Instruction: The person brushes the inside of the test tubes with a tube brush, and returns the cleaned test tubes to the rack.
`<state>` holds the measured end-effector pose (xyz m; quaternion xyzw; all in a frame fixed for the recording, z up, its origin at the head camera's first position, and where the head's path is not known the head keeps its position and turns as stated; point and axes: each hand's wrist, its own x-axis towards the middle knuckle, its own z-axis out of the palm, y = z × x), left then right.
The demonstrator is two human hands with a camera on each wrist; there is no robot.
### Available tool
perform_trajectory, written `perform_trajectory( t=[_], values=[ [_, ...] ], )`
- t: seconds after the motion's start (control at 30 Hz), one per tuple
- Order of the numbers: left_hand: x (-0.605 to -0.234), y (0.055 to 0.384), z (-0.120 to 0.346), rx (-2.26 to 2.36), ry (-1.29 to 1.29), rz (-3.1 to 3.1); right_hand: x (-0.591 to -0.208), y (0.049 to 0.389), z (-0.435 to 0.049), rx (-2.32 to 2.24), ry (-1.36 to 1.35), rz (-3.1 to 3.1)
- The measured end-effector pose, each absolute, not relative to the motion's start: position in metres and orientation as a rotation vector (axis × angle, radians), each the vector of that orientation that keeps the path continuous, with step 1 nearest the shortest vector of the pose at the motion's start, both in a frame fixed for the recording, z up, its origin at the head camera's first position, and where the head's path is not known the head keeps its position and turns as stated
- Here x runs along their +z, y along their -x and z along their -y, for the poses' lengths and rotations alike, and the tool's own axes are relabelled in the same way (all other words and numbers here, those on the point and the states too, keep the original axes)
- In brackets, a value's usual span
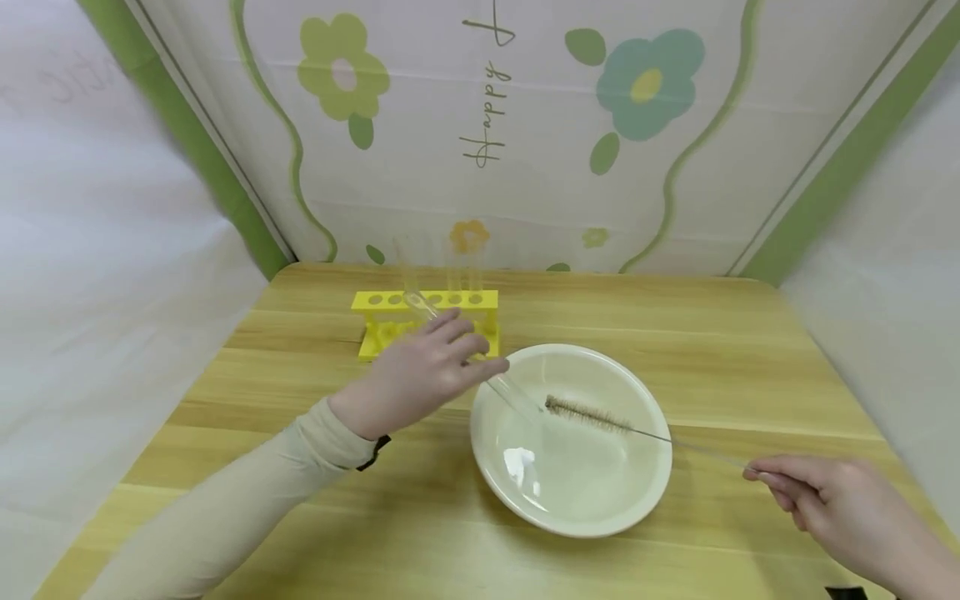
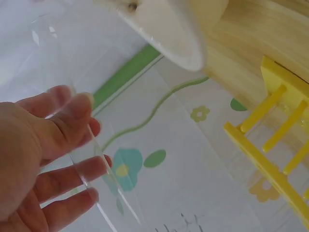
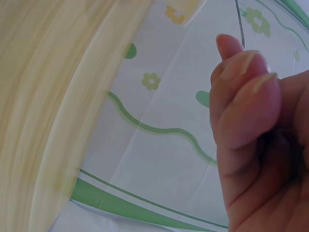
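Observation:
My left hand (image 1: 431,362) pinches a clear glass test tube (image 1: 516,395) between thumb and fingers, its lower end slanting over the white bowl (image 1: 483,450). In the left wrist view the tube (image 2: 108,179) runs across the fingers. At the right, my right hand (image 1: 840,500) grips the thin wire handle of a test tube brush (image 1: 588,414). The brush's tan bristles lie over the bowl, their tip just short of the tube's end. In the right wrist view the fingers are curled round the twisted wire (image 3: 241,24).
Behind the left hand stands a yellow test tube rack (image 1: 425,302) with several clear tubes upright in it. The wooden table (image 1: 750,358) meets a printed cloth (image 1: 540,200) at the back. White cloth sides rise to left and right.

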<state>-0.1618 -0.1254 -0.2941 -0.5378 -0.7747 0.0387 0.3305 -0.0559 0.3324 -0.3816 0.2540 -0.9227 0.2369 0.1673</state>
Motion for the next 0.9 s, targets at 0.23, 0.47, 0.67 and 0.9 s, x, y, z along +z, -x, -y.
perform_trajectory(
  t=[0.23, 0.47, 0.67, 0.9],
  values=[
    [-0.279, 0.186, 0.159, -0.571, 1.201, 1.976, -0.380, 0.056, -0.329, 0.701, -0.733, 2.620],
    [-0.274, 0.210, 0.209, -1.111, 0.832, 2.028, -0.378, 0.056, -0.327, 0.700, -0.750, 2.614],
    [-0.279, 0.230, 0.234, -1.268, 0.508, 2.185, -0.378, 0.054, -0.325, 0.713, -0.752, 2.609],
    [-0.291, 0.258, 0.252, -1.398, 0.382, 2.187, -0.375, 0.052, -0.323, 0.726, -0.741, 2.641]
  ],
)
